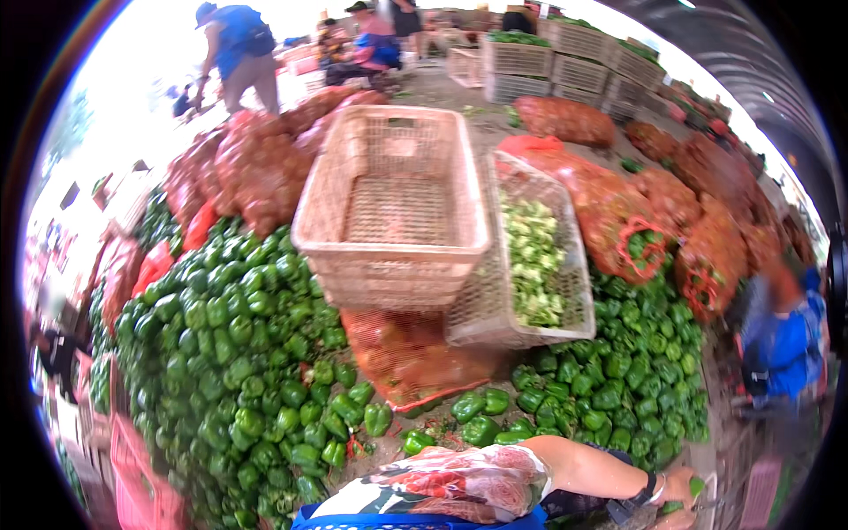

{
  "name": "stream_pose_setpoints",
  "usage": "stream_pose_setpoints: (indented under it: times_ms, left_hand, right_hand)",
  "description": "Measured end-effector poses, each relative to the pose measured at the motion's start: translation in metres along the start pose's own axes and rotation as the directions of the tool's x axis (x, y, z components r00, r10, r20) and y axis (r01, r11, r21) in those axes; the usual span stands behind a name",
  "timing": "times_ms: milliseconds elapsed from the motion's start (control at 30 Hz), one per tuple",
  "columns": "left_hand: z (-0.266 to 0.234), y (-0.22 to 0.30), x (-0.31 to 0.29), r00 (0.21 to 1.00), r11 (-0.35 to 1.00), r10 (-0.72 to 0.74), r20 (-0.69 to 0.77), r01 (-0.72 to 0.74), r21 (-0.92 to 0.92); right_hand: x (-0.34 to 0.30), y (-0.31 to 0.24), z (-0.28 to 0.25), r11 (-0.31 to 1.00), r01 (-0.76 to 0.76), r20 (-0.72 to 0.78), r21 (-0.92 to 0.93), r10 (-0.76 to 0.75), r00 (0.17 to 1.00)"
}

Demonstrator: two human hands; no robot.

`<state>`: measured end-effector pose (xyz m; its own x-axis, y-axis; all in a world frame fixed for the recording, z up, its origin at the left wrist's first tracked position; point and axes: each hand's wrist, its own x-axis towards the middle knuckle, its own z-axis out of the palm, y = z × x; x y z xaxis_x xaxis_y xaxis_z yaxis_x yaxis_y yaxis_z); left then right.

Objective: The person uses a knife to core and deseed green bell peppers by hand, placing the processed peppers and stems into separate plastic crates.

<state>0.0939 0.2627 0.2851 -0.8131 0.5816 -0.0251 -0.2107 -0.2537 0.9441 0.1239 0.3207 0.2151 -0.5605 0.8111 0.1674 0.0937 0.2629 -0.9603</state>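
My left arm, bare below a patterned short sleeve and wearing a dark wristband, reaches to the lower right. At its end my left hand (pixel 675 484) is closed around a green bell pepper (pixel 696 488). Close below it is what looks like my right hand (pixel 678 520), cut off by the dark rim, so its fingers cannot be made out. Another small green piece (pixel 671 507) shows between the hands. Large heaps of green bell peppers (pixel 238 353) lie to the left and right of a red net sack (pixel 415 358).
An empty pinkish plastic crate (pixel 389 252) stands on the net sack. A tilted crate (pixel 552 334) beside it holds pale green vegetables (pixel 534 261). Filled red net sacks (pixel 265 168) and stacked crates (pixel 517 62) lie beyond. A person in blue (pixel 782 344) is at the right.
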Motion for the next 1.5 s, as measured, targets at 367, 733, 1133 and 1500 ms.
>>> stream_pose_setpoints:
  times_ms: [367, 733, 1133, 1500]
  left_hand:
    - [0.05, -0.019, -0.02, 0.842, 0.907, -0.071, 0.535, 0.278, -0.317]
    - [0.04, 0.024, -0.017, 0.791, 0.924, -0.07, 0.608, 0.28, -0.258]
    - [-0.333, -0.172, -0.005, 0.855, 0.934, 0.124, -0.505, 0.072, 0.35]
    - [-0.408, -0.185, 0.097, 0.795, 0.678, 0.112, -0.596, 0.377, 0.631]
  right_hand:
    - [0.029, 0.012, -0.175, 0.701, -0.056, -0.415, -0.711, -0.353, 0.839]
    - [-0.044, -0.049, -0.238, 0.988, 0.091, -0.765, 0.124, 0.036, 0.643]
    - [-0.065, -0.236, 0.063, 0.857, -0.082, 0.349, 0.509, -0.118, 0.93]
    - [-0.043, -0.217, 0.068, 0.897, -0.119, 0.542, 0.425, -0.148, 0.827]
